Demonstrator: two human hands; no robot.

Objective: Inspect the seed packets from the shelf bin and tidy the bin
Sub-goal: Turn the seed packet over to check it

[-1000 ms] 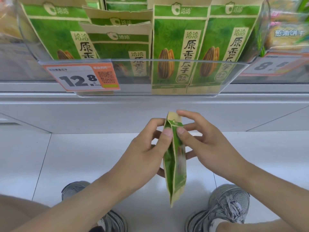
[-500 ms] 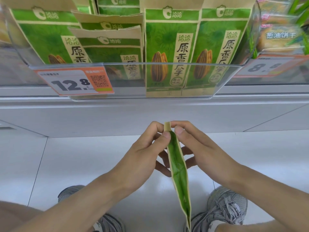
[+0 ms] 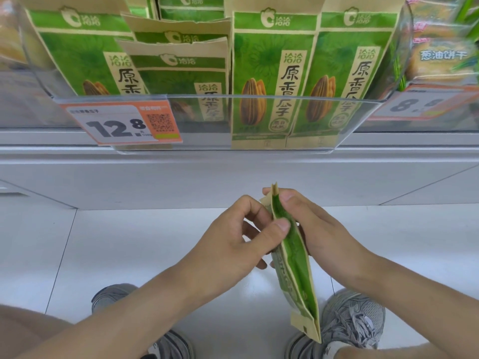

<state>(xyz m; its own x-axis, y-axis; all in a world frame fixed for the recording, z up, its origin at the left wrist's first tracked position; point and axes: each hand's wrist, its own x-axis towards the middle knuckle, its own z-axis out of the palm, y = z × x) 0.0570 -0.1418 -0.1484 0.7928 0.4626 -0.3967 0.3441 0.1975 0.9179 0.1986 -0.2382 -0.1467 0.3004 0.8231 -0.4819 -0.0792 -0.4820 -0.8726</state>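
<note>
A green-and-tan seed packet, turned edge-on, hangs above the white floor, pinched near its top by the left hand and gripped by the right hand. On the shelf above, a clear bin holds matching packets picturing sunflower seeds; its price tag reads 12.8.

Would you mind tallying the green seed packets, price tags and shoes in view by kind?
Green and tan paper seed packets in the clear plastic shelf bin: 6 visible, e.g.
Green seed packet pinched by both hands: 1
Orange-edged price tags: 2
Grey shoes: 2
Total: 11
</note>
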